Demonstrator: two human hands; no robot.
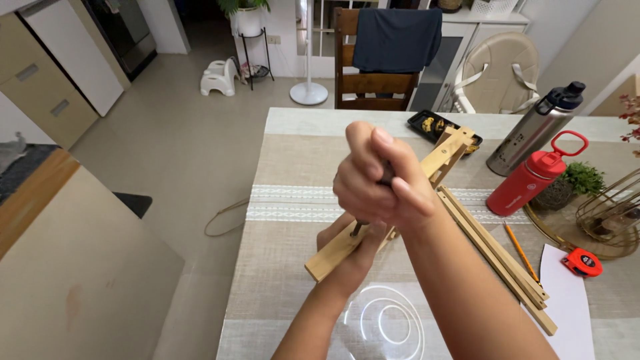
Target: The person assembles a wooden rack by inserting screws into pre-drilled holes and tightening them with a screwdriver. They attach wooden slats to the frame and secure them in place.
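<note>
A folding wooden frame (445,155) of light slats lies tilted over the table (293,280). My right hand (380,177) is closed around the dark handle of a screwdriver (360,229), whose tip points down at the frame's lower slat. My left hand (347,243) reaches under the right one and grips that lower slat (330,257) near its end. More wooden slats (497,257) of the frame stretch toward the right front of the table.
A red bottle (530,180), a steel bottle (537,130), a small potted plant (577,180), a wire basket (613,213) on a gold tray, a pencil (520,250), a red tape measure (581,262), white paper (567,300) and a black food tray (430,123) are on the table. A chair (373,60) stands behind it.
</note>
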